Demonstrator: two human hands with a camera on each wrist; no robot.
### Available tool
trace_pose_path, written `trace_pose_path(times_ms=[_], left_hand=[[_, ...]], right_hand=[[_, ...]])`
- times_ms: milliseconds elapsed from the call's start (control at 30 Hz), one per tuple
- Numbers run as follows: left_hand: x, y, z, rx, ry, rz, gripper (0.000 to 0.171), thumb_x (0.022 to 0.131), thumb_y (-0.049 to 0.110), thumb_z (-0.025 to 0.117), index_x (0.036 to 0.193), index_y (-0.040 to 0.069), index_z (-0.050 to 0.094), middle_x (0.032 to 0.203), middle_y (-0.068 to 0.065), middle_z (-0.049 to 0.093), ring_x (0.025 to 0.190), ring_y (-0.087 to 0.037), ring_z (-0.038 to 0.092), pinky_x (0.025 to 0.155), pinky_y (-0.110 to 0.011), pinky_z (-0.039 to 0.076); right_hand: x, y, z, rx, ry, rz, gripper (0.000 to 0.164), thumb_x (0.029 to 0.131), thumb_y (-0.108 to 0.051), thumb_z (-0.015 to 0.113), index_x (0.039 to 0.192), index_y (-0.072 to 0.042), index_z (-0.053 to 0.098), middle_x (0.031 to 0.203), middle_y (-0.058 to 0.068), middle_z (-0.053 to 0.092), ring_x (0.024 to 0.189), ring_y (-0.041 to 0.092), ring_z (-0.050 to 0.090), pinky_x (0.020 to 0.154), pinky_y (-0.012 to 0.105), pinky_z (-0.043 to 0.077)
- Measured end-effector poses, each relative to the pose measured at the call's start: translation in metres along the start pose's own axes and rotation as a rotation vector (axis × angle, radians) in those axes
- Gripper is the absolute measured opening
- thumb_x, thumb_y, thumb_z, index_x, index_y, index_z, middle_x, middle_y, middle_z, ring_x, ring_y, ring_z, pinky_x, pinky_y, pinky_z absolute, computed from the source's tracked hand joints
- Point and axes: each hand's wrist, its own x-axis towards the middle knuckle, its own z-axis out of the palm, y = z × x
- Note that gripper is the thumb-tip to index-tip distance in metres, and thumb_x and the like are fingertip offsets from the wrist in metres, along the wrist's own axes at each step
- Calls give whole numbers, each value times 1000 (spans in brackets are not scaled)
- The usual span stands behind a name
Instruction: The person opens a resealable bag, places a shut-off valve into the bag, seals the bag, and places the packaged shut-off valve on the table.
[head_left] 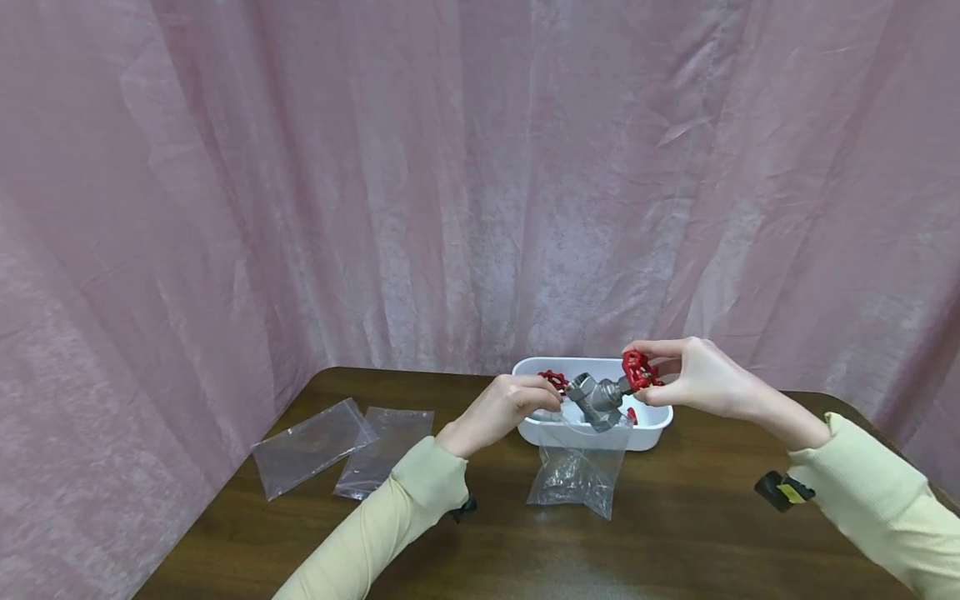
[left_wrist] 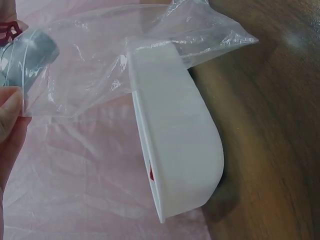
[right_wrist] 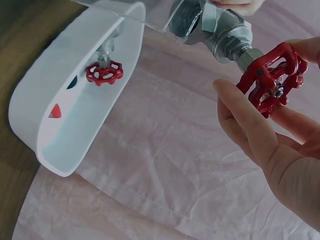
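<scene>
My right hand (head_left: 705, 379) grips the red handwheel (right_wrist: 270, 75) of a grey metal valve (head_left: 597, 402), its body tilted down to the left. Just left of it, my left hand (head_left: 506, 407) pinches the top edge of a clear plastic bag (head_left: 577, 479), which hangs in front of a white tub. In the left wrist view the valve's threaded end (left_wrist: 32, 55) lies within the mouth of the bag (left_wrist: 95, 55). The bag's lower part is crumpled, with no valve in it. My left fingertips are partly cut off in that view.
Behind the bag stands the white tub (head_left: 648, 440), holding another valve with a red handwheel (right_wrist: 104, 73) and a small red piece (right_wrist: 55, 111). Two flat clear bags (head_left: 311, 446) lie at the left of the brown table (head_left: 675, 533). A pink curtain (head_left: 480, 183) hangs behind.
</scene>
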Motion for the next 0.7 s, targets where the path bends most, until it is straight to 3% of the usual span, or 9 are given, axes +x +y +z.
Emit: trace_pose_path(times_ms=[267,433,700], left_hand=[[-1,1,5,-74,14,-36,17,79,-12,62,83,3,69,89,-3,63,88,-6,56,77,-15,42],[2,4,7,-61,5,-33,19,78,-12,62,83,5,69,89,-2,63,89,-6,55,79,-15,41],[4,8,7,-53,15,-8,20,78,-14,61,83,5,69,89,-2,64,90,-5,55,80,-15,41]], right_hand=[[0,-1,7,-100,-56,-38,50,66,-10,71,115,-3,61,84,-2,64,75,12,60,58,23,43],[4,-6,9,-128,-116,-50,49,65,-14,72,112,-7,62,75,-8,61,70,13,58,53,25,43],[8,-7,13,-142,-169,-59,44,65,-13,70,108,-11,64,76,-9,61,72,9,58,54,25,45]])
